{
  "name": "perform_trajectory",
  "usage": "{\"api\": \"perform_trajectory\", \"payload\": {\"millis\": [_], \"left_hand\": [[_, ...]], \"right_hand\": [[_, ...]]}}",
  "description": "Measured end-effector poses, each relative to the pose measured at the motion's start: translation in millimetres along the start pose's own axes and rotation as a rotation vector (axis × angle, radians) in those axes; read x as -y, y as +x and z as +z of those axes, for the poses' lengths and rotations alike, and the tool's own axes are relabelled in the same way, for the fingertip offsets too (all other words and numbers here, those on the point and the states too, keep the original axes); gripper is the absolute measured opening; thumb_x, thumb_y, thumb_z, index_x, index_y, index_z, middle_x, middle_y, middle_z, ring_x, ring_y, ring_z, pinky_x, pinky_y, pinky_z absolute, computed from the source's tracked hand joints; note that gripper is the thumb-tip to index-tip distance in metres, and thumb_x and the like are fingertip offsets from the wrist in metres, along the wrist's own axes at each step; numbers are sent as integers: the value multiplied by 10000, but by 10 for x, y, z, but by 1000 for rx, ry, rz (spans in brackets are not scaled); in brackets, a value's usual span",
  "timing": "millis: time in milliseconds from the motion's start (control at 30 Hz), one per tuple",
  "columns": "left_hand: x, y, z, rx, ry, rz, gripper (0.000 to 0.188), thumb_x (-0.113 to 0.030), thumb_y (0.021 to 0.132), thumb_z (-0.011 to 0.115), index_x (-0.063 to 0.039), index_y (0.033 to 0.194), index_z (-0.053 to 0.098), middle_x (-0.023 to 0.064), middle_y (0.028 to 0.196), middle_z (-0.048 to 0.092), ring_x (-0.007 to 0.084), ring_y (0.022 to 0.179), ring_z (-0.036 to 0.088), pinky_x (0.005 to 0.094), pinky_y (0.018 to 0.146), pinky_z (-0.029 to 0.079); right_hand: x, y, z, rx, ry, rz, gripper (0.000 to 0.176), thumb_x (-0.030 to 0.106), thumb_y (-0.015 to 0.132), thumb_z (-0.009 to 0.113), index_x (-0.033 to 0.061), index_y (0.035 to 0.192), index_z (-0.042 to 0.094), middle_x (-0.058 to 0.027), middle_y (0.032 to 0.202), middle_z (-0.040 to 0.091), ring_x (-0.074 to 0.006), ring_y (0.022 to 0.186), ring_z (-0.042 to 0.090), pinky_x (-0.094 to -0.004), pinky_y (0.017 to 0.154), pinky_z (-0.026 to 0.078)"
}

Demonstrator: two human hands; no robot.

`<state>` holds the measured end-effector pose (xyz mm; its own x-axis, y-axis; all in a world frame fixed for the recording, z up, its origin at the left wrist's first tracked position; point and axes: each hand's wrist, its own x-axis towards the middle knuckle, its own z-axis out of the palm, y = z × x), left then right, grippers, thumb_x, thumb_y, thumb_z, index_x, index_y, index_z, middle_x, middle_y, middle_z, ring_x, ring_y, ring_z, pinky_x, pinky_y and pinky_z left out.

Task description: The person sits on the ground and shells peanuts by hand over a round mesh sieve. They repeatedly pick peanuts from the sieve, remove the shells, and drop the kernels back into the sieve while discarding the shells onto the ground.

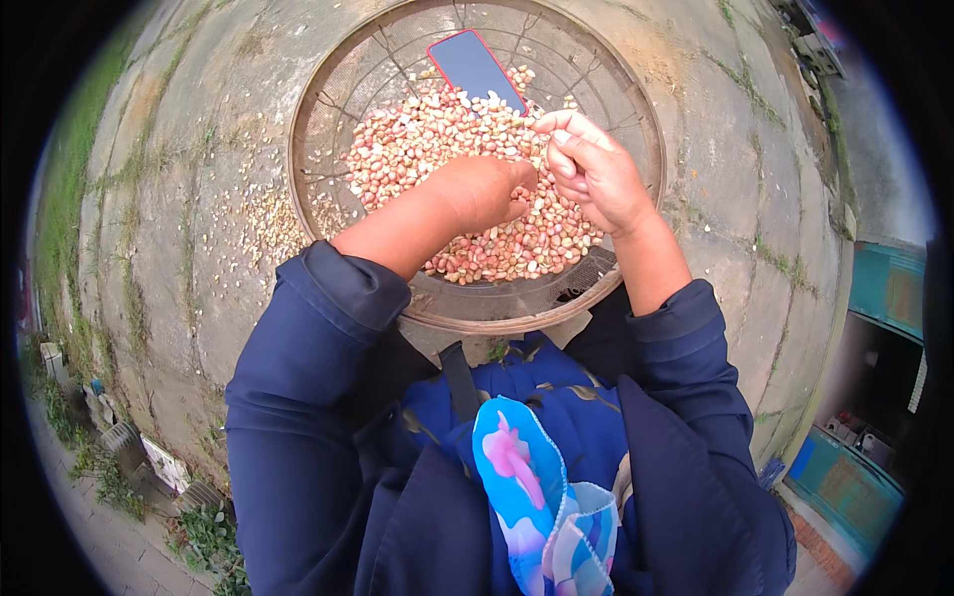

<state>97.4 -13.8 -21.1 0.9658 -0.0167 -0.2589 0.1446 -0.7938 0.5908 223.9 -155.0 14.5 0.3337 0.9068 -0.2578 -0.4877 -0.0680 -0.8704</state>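
Shelled peanuts lie heaped in a round wire-mesh sieve with a wooden rim. My left hand is over the middle of the heap, palm down with fingers curled. Its fingertips are partly hidden, so whatever it may hold does not show. My right hand is just to the right, above the heap's right side. Its thumb and forefinger are bent close together, and I cannot tell whether a peanut is between them. A smartphone with a red edge rests on the mesh, its lower end against the peanuts.
Skins and broken bits are scattered on the concrete ground left of the sieve. Grass borders the far left. Potted plants stand at lower left, and a teal panel at right. A blue scarf hangs before my chest.
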Motion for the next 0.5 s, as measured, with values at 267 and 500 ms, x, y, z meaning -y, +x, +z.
{"api": "perform_trajectory", "payload": {"millis": [267,500], "left_hand": [[353,-246,-86,19,188,-181,293,-264,875,594,-220,1165,601,107,909,694,321,869,667,442,769,525],[224,-584,-226,-134,-18,-287,224,-224,854,672,-160,1068,649,124,805,662,303,759,649,399,691,510]], "right_hand": [[12,67,-61,-4,83,36,214,32,922,409,17,1077,554,-31,782,569,-36,547,395,-173,440,290],[81,48,-131,-12,89,0,157,51,945,413,40,1032,542,6,775,504,-23,547,363,-158,444,283]]}}
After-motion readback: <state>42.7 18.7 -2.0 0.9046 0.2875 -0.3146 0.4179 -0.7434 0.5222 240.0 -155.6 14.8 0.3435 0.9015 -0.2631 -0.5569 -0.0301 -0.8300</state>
